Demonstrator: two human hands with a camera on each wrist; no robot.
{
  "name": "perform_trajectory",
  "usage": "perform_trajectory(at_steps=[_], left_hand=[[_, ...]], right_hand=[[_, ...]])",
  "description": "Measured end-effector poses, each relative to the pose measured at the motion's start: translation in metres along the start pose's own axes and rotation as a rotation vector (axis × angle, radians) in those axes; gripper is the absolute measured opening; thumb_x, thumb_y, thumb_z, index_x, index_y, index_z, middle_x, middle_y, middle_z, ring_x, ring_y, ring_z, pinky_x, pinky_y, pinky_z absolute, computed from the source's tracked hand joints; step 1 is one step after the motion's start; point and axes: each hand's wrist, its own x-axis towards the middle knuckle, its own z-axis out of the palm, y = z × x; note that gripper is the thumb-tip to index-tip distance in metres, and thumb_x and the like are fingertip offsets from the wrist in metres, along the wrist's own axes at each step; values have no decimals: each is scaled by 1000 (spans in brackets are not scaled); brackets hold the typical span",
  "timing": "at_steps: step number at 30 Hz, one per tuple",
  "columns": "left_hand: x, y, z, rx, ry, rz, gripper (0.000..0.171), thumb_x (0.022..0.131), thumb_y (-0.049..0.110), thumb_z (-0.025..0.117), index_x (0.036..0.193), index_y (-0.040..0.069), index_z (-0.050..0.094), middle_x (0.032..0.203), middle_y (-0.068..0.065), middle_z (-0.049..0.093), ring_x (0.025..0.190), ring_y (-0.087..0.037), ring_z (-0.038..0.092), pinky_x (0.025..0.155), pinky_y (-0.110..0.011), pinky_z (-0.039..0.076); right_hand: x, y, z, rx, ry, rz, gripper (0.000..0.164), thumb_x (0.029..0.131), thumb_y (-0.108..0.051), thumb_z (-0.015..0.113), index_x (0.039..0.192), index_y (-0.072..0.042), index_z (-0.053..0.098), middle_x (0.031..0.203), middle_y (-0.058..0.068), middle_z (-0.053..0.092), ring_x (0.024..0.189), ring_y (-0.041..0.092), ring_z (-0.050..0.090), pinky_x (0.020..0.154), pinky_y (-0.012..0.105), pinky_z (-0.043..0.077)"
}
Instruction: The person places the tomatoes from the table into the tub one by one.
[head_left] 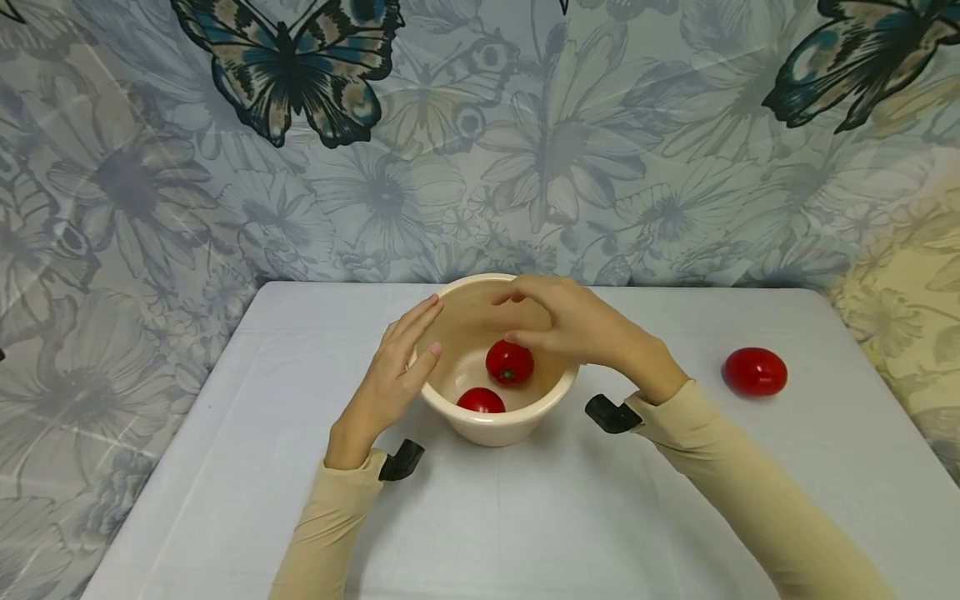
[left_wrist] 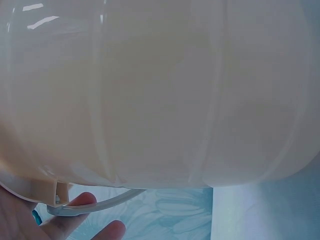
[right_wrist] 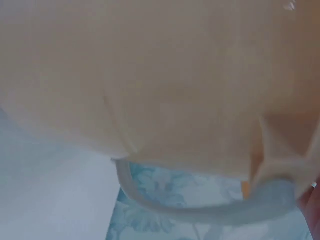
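Beige, wrinkled sleeves point(head_left: 326, 525) reach in from the lower edge. The left hand point(head_left: 386, 375), fingers straight, lies at the left rim of a cream bucket point(head_left: 491, 431); the right hand point(head_left: 576, 321), curved, thumb and fingers parted, covers part of the opposite rim. Glossy and round, the bucket stands upright at the centre, mouth up, long axis vertical. Inside are two smooth red tomatoes point(head_left: 510, 362), the nearer partly hidden by the rim. At right, an oval tomato point(head_left: 755, 372) lies crosswise on the white bench point(head_left: 540, 517). Floral cloth point(head_left: 420, 192) hangs behind.
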Motion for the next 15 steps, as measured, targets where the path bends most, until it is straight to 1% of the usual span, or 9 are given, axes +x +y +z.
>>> perform_trajectory(at_steps=[7, 11, 15], left_hand=[[0, 0, 1, -3, 2, 3, 52, 102, 27, 48, 153, 15, 40, 161, 4, 33, 149, -22, 28, 122, -50, 23], [0, 0, 1, -3, -1, 4, 52, 102, 26, 48, 153, 15, 40, 162, 4, 32, 149, -22, 27, 122, -51, 23], [0, 0, 1, -4, 1, 6, 52, 102, 26, 48, 153, 16, 40, 162, 5, 32, 150, -22, 27, 122, -51, 22]], right_hand=[[-11, 9, -9, 55, 77, -19, 39, 84, -15, 79, 121, -11, 66, 120, 5, 69, 114, 29, 60, 101, 48, 48], [-16, 13, -12, 62, 116, -52, 39, 84, -12, 79, 120, -9, 66, 118, 7, 69, 111, 27, 61, 98, 48, 49], [-21, 16, -15, 63, 141, -56, 40, 84, -13, 80, 120, -7, 66, 117, 7, 69, 110, 25, 61, 97, 46, 49]])
